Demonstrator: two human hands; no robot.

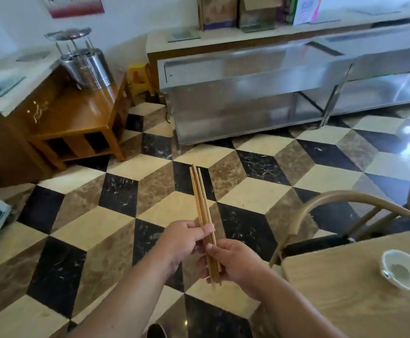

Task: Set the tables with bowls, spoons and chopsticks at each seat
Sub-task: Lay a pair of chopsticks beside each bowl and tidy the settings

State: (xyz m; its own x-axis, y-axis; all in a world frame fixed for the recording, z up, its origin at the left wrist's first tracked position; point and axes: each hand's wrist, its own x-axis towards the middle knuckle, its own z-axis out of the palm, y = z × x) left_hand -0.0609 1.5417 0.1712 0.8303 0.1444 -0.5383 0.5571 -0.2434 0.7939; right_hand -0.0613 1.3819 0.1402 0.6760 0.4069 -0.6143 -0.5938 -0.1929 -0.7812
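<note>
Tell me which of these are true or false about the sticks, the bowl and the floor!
1. Both hands hold the chopsticks. True: the left hand and the right hand grip them.
2. The chopsticks lie on the table. False: they are held up over the floor.
3. A white bowl sits on the table. True.
4. The floor is plain grey. False: it has black, cream and brown tiles.

Both bare forearms reach forward and converge. The left grip [183,237] pinches the chopsticks [199,191] (fingers curled round them); the right grip [235,262] holds their lower ends.
</note>
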